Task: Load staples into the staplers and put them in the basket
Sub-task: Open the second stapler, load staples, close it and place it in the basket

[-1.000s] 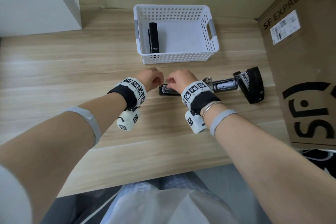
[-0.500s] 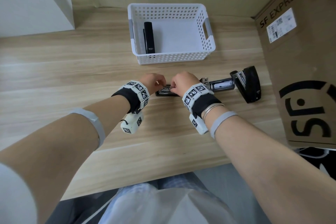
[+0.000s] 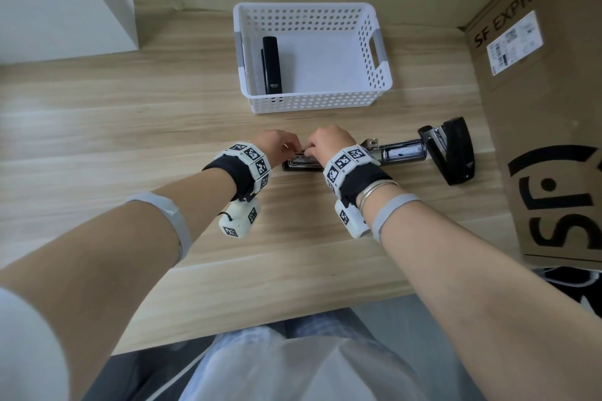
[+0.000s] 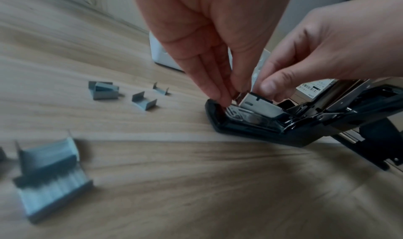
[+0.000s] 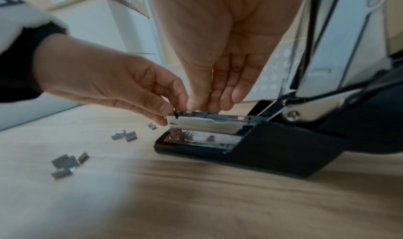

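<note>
Both hands had stayed put; the left hand and right hand pinched at the open black stapler's steel magazine, where a skewed strip could jam.

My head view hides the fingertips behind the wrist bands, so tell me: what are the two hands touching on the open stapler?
Observer: The left hand and the right hand both pinch the front end of the metal magazine, which sits tilted up off the black base.
Operator: Are there spare staples within reach?
Observer: Yes. Several short staple strips lie scattered on the table on the left hand's side of the stapler, where the left wrist hides them from your view.
</note>
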The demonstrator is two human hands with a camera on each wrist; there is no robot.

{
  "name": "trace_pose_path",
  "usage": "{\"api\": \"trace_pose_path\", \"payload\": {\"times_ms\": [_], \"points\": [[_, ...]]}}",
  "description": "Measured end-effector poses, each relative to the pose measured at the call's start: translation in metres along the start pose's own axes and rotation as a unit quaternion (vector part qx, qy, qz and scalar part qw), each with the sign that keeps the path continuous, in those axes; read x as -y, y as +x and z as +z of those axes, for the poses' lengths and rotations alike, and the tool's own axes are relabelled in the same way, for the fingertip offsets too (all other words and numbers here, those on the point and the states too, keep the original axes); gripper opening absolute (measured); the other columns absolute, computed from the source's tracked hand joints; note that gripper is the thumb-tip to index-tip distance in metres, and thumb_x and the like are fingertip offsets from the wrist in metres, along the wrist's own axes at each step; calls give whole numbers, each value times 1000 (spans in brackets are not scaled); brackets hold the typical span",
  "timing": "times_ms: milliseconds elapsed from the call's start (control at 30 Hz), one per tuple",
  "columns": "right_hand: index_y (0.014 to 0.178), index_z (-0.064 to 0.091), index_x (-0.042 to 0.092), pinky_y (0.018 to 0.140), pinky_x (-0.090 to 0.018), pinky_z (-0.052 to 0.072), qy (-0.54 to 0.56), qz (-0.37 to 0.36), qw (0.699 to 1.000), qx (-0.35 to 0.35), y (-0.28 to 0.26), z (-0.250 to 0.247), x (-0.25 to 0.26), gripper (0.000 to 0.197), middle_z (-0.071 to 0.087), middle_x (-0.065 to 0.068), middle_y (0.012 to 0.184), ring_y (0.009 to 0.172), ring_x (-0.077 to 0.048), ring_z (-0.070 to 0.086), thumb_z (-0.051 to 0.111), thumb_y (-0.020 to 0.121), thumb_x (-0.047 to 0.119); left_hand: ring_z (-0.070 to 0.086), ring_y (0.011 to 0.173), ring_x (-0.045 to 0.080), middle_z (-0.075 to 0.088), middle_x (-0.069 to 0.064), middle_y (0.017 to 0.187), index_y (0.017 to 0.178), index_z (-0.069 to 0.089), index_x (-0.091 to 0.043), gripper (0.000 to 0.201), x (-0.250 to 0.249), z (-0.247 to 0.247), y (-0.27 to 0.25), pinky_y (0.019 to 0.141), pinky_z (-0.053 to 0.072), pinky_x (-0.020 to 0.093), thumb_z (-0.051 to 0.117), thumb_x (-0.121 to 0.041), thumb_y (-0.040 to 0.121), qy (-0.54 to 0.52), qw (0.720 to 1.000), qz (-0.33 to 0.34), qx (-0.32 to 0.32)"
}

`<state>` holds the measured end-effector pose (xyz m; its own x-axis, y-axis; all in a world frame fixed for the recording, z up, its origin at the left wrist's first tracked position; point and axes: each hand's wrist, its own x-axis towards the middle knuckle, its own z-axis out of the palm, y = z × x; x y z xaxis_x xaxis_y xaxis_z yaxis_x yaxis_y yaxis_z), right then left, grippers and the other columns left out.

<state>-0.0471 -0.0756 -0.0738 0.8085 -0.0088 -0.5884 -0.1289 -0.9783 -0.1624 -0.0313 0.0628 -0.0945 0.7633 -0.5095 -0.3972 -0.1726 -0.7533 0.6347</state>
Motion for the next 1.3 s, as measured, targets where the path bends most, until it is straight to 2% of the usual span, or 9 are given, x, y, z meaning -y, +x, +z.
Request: {"api": "trace_pose_path", "payload": {"times_ms": [67, 200, 333, 533, 700, 833, 967, 1200, 1300], "points": [[107, 68, 8, 76, -29, 45, -9, 6, 1000, -2, 0, 2, 0, 27, 68, -13, 106, 100, -30, 64, 56, 94, 28, 65, 99, 27, 70, 13, 108, 105, 65, -6, 22, 2, -1, -1, 88, 47, 27, 55, -5, 85, 9, 1000, 5, 4], [116, 65, 6, 82, -31, 49, -23, 23, 999, 14, 2, 1, -2, 29, 68, -12, 111, 103, -30, 64, 58, 93, 23, 58, 82, 24, 69, 16, 107, 104, 64, -4, 23, 15, -8, -7, 86, 49, 31, 56, -1, 83, 16, 1000, -1, -1], [111, 68, 7, 81, -29, 50, -22, 20, 1000, -7, -1, -2, 0, 26, 69, -11, 110, 101, -29, 65, 62, 90, 21, 51, 80, 17, 67, 14, 107, 106, 64, -7, 26, 33, -20, -22, 83, 47, 28, 58, -2, 81, 77, 996, -11, 40], [109, 69, 11, 85, -32, 53, -20, -6, 999, -44, -4, 0, 11, 22, 69, -11, 110, 100, -30, 65, 57, 91, 11, 59, 94, 28, 66, 12, 108, 109, 64, -10, 32, 51, -22, -44, 80, 46, 27, 65, -6, 77, 189, 972, -44, 130], [107, 70, 13, 88, -34, 54, -16, -16, 999, -42, -8, 4, 13, 20, 69, -11, 110, 100, -30, 64, 57, 91, 14, 63, 97, 29, 69, 13, 103, 94, 70, -6, 24, 58, -19, -47, 77, 45, 26, 57, 4, 76, 176, 973, -46, 143], [106, 71, 12, 88, -35, 54, -8, -22, 998, -52, -12, 3, 11, 20, 69, -11, 110, 101, -30, 64, 55, 93, 13, 62, 97, 30, 68, 13, 103, 96, 68, -6, 19, 60, -16, -44, 83, 49, 32, 59, -2, 79, 179, 975, -38, 129], [106, 70, 15, 90, -33, 52, 24, -32, 997, -68, -14, -1, 7, 22, 69, -8, 112, 103, -27, 64, 53, 93, 12, 59, 95, 33, 65, 18, 103, 98, 63, -5, 16, 50, -17, -39, 84, 47, 36, 58, -9, 84, 148, 987, -21, 65], [109, 72, 13, 92, -32, 48, 110, -84, 989, -44, -15, -13, 13, 27, 73, -9, 106, 102, -25, 64, 59, 92, 30, 49, 61, 21, 64, 15, 93, 103, 55, -2, 21, 0, -27, -15, 60, 36, 23, 57, -18, 89, 91, 995, 29, 2], [110, 72, 11, 94, -31, 47, 103, -75, 991, -33, -14, -19, 11, 30, 72, -11, 108, 104, -26, 64, 63, 89, 30, 61, 79, 31, 67, 17, 91, 95, 60, -2, 20, -10, -26, -4, 64, 42, 25, 64, -17, 84, 73, 996, 56, -17]]}}
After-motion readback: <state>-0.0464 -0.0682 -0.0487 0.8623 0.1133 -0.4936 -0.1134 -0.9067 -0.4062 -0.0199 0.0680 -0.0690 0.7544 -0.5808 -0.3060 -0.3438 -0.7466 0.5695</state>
